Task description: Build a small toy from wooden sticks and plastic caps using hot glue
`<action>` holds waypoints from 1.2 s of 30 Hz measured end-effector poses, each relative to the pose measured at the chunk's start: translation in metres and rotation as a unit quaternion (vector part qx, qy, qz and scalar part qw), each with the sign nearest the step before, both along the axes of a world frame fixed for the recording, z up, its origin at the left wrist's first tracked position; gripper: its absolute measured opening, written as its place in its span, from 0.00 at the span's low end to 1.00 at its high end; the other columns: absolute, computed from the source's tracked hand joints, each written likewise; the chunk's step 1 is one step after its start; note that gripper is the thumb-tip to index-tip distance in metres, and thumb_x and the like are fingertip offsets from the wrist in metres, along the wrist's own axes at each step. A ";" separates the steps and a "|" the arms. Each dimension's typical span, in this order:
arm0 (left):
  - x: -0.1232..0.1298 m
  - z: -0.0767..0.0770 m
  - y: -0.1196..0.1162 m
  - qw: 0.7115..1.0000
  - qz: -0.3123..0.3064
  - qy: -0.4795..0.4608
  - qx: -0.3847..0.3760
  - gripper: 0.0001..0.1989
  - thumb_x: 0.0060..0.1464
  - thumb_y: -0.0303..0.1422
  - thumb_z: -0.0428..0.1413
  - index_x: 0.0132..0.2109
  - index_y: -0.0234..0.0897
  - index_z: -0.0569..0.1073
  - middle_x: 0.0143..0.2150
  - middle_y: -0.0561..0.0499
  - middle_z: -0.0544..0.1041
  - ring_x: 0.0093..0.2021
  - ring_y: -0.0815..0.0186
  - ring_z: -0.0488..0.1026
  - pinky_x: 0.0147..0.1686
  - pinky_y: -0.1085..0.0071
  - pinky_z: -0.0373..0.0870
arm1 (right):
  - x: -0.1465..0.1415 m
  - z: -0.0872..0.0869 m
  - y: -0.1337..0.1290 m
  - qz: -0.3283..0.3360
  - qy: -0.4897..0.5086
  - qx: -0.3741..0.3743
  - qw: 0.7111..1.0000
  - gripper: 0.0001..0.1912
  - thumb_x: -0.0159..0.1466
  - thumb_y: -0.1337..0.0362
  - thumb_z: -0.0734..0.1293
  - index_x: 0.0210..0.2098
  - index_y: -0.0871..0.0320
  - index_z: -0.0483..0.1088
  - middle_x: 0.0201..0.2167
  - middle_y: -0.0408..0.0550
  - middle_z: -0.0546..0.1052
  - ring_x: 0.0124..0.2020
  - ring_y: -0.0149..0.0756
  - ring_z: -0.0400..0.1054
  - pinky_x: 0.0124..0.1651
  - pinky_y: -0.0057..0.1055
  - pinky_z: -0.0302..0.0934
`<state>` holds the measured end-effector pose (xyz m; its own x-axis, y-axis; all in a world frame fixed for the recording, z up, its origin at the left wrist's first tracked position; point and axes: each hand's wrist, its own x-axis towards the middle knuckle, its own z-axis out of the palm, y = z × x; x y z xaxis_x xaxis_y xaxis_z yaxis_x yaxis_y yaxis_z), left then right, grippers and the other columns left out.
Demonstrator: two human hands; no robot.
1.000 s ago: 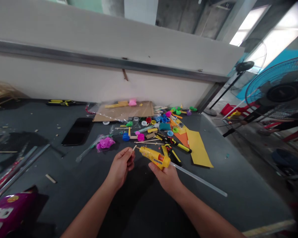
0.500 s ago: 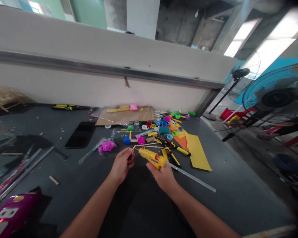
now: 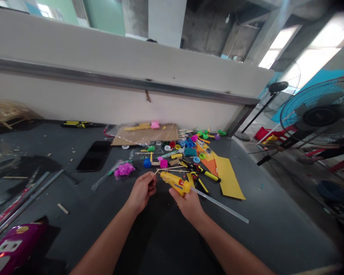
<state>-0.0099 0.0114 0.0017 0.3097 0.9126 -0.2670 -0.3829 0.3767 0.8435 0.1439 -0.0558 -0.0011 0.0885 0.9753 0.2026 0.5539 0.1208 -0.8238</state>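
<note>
- Grip, right hand point(image 3: 187, 205): closed around the handle of a yellow glue gun point(image 3: 174, 182), fingers curled beneath.
- Grip, left hand point(image 3: 141, 192): fingers shut in a pinch on a thin stick point(image 3: 156, 172), tip showing at 1 o'clock from the fist.
- Glue gun: held nearly level above the dark work surface point(image 3: 275, 233), nozzle toward 10 o'clock, just beside the stick tip; contact not confirmed.
- Glue stick point(image 3: 219, 204): clear, seated in the rear of the gun, extending toward 4 o'clock.
- 1 o'clock from the gun: pliers point(image 3: 197, 182), yellow and black, near the gun; yellow paper point(image 3: 228, 177) beyond, overlapping orange paper point(image 3: 209, 167).
- 12 o'clock: scattered caps, craft sticks and cardboard point(image 3: 145, 134).
- 10 o'clock: pink bag point(image 3: 124, 169) near the left hand; black phone point(image 3: 94, 156) farther out.
- 8 o'clock: metal rods point(image 3: 25, 200); magenta casing point(image 3: 15, 244).
- 2 o'clock, off the work surface: standing fan point(image 3: 315, 114).
</note>
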 end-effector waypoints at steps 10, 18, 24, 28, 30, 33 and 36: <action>0.000 0.001 0.000 1.000 0.006 -0.003 -0.005 0.13 0.45 0.35 0.57 0.23 0.34 0.62 0.19 0.59 0.58 0.18 0.77 0.49 0.14 0.81 0.44 | 0.001 -0.005 0.000 -0.003 -0.010 0.011 1.000 0.17 0.61 0.56 0.62 0.44 0.58 0.72 0.41 0.51 0.77 0.46 0.44 0.69 0.49 0.38 0.62; -0.002 0.000 0.002 1.000 -0.007 -0.008 -0.007 0.12 0.46 0.34 0.56 0.23 0.34 0.62 0.20 0.58 0.57 0.18 0.77 0.49 0.14 0.81 0.44 | 0.002 -0.004 0.000 -0.013 -0.012 0.006 1.000 0.16 0.61 0.55 0.62 0.43 0.55 0.73 0.40 0.49 0.77 0.45 0.43 0.70 0.48 0.37 0.63; -0.002 -0.001 0.002 1.000 -0.010 -0.017 -0.014 0.12 0.45 0.33 0.56 0.23 0.34 0.61 0.19 0.58 0.57 0.18 0.77 0.49 0.14 0.81 0.43 | 0.001 -0.002 -0.001 -0.023 -0.022 -0.004 0.999 0.16 0.61 0.54 0.61 0.42 0.56 0.73 0.38 0.49 0.78 0.44 0.44 0.70 0.46 0.37 0.64; -0.003 -0.001 0.002 1.000 -0.008 -0.019 -0.018 0.12 0.46 0.34 0.56 0.23 0.34 0.62 0.20 0.58 0.57 0.18 0.77 0.49 0.14 0.81 0.43 | 0.002 -0.001 -0.002 -0.019 -0.035 -0.002 0.999 0.17 0.61 0.54 0.61 0.41 0.57 0.73 0.36 0.50 0.78 0.43 0.44 0.70 0.45 0.36 0.64; -0.003 -0.001 0.002 1.000 -0.008 -0.019 -0.016 0.11 0.46 0.33 0.56 0.23 0.34 0.62 0.20 0.58 0.57 0.19 0.77 0.49 0.14 0.81 0.43 | 0.002 -0.001 -0.002 -0.016 -0.033 -0.003 0.999 0.17 0.61 0.54 0.61 0.42 0.57 0.73 0.37 0.50 0.78 0.43 0.43 0.70 0.45 0.36 0.64; -0.003 -0.001 0.002 1.000 -0.016 -0.020 -0.011 0.11 0.47 0.32 0.55 0.23 0.34 0.61 0.20 0.58 0.56 0.19 0.77 0.49 0.15 0.81 0.44 | 0.002 0.000 -0.001 -0.016 -0.015 -0.006 1.000 0.16 0.61 0.55 0.61 0.42 0.56 0.73 0.39 0.49 0.77 0.43 0.43 0.70 0.46 0.36 0.64; -0.004 -0.001 0.002 0.999 -0.018 -0.027 -0.013 0.11 0.47 0.32 0.55 0.23 0.34 0.61 0.20 0.58 0.56 0.19 0.77 0.49 0.15 0.81 0.43 | 0.002 0.000 -0.001 -0.008 -0.010 -0.004 1.000 0.16 0.61 0.55 0.61 0.42 0.57 0.73 0.40 0.49 0.77 0.44 0.43 0.70 0.47 0.36 0.63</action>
<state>-0.0137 0.0135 0.0003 0.3567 0.8938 -0.2719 -0.4129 0.4119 0.8123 0.1455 -0.0568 -0.0010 0.0999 0.9755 0.1957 0.5723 0.1046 -0.8133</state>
